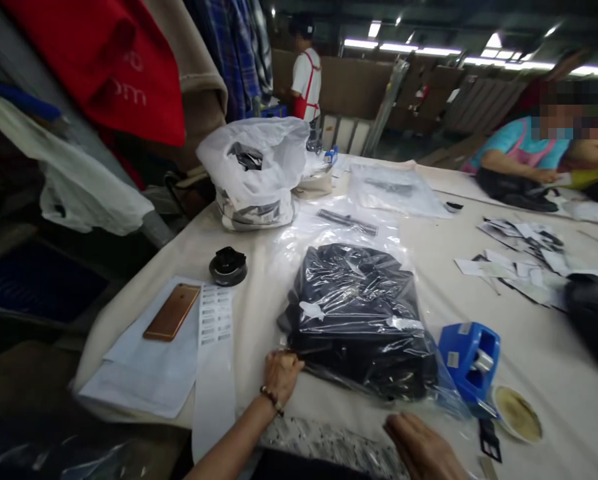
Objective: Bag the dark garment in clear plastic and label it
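A folded black garment-like item [363, 320] lies inside a clear plastic bag [329, 365] on the table in front of me. My left hand [283, 373], with a beaded bracelet at the wrist, is closed on the bag's near-left edge. Close to the table's front edge, my right hand [421, 443] is held just below the bag's near-right side. Its fingers are stretched out and somewhat blurred, and I see nothing held in them. A blue tape dispenser [469, 363] stands right of the bag, next to a tape roll [517, 415].
A phone [173, 312] rests on papers at left, beside a barcode label strip [215, 360] and black roll [227, 267]. Farther back stands a white plastic sack [259, 167]. Paper tags [519, 267] lie scattered at right. A co-worker [523, 147] sits across the table.
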Available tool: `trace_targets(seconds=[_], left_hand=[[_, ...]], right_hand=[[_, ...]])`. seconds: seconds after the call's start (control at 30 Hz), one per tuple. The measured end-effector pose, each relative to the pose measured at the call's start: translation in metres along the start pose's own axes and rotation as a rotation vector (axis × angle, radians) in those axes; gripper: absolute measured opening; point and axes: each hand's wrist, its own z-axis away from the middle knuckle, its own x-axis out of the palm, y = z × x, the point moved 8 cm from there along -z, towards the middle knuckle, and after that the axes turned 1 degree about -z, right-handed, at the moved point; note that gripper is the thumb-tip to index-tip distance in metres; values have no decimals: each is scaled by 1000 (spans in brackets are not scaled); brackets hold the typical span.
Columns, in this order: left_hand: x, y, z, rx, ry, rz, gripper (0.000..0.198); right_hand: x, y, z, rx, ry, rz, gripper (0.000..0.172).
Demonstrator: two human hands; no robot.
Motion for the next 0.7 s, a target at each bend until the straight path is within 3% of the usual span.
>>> trace_targets(seconds=[0.1, 0.2, 0.37, 0.7], left_hand=[[0, 1, 1, 2, -16, 13, 25], [-1, 1, 1, 4, -21, 27, 26], [-1, 1, 0, 1, -30, 43, 23], [-1, 2, 1, 21, -35, 64, 22]], right_hand=[[10, -74, -57, -250, -34, 216, 21], [28, -108, -97, -381, -90, 379, 19], [45, -114, -127, -429, -133, 459, 18], [58, -115, -143, -396, -120, 530, 17]])
